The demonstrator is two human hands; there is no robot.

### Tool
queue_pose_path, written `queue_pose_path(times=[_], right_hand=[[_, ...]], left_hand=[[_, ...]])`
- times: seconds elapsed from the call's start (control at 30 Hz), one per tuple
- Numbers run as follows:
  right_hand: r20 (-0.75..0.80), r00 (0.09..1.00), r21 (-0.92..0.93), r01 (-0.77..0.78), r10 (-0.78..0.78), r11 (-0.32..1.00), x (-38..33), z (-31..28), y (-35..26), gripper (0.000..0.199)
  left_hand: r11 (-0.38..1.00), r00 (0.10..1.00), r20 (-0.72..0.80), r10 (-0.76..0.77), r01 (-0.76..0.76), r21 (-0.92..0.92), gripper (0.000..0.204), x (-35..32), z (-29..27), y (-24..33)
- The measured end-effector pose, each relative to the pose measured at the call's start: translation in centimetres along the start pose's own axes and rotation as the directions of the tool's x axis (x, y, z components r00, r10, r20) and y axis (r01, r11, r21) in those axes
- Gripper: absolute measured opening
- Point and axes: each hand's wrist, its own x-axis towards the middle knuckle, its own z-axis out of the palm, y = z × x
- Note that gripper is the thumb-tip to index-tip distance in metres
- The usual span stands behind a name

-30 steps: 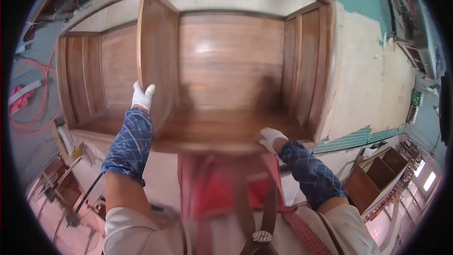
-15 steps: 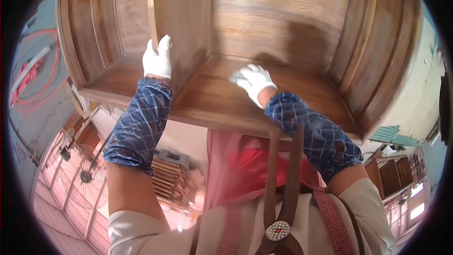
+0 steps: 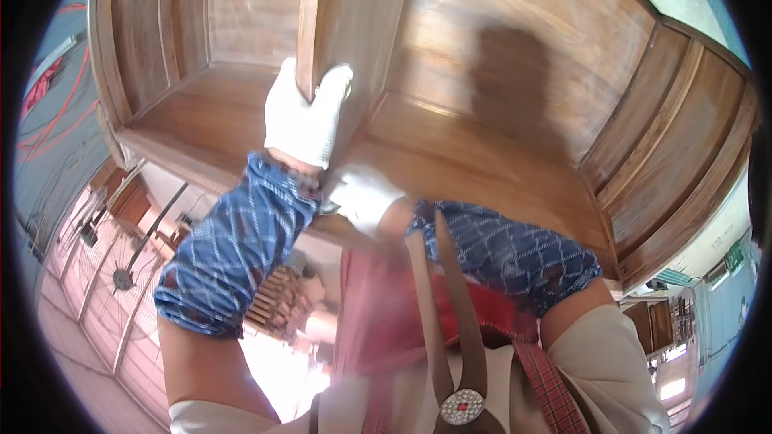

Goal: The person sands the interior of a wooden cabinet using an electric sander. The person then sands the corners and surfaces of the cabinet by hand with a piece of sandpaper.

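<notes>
A brown wooden cabinet with panelled sides lies before me. An upright wooden divider splits it in two. My left hand, in a white glove, is closed around the divider's front edge near its lower end, thumb on one face and fingers on the other. Just to the right and below it, my right hand, also gloved in white, is at the cabinet's front edge by the foot of the divider. Motion blurs its fingers; they seem curled over a small greyish piece whose kind I cannot make out.
A standing fan is at the lower left, past the cabinet's front. Orange-red hose lies on the floor at far left. Stacked wooden pieces are below my left forearm. A red apron hangs from my front.
My right hand has moved left and nearer, from the right compartment's bottom board to the front edge by the divider. My left hand stays on the divider. The view has shifted closer.
</notes>
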Motion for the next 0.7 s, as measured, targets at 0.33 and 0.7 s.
queue_pose_path(times=[0.33, 0.7], right_hand=[[0.039, 0.999, -0.097, -0.025, 0.029, 0.995, 0.2, 0.2, 13.6, 0.017], [-0.088, 0.913, -0.092, -0.405, 0.398, 0.91, 2.7, 3.1, 32.1, 0.017]], left_hand=[[0.969, 0.992, 0.104, 0.068, -0.041, -0.243, 0.036, -0.8, -0.1, 0.4], [0.99, 0.974, 0.183, -0.133, 0.123, 0.067, 0.06, -1.2, -2.9, 0.1]])
